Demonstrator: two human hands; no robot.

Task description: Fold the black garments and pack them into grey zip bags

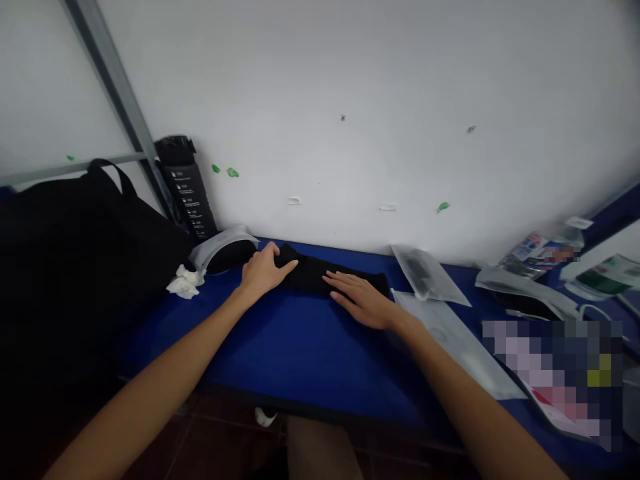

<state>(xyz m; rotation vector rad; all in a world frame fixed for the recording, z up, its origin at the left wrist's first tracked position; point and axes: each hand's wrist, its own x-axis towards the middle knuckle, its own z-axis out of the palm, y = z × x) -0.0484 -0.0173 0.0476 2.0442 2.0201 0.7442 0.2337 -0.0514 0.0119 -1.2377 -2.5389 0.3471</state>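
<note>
Presently, black cloth (313, 276) lies mid-frame on the blue table (295, 353), left hand (260, 275) at its left end, thumb apart from fingers, right hand (367, 303) open against its right part; step judged as smoothing, the next move calling for light, even contact.

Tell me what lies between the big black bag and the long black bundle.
In the head view, a crumpled tissue and a frosted pouch lie between the bag and the bundle, with the left hand at the bundle's end.
</note>
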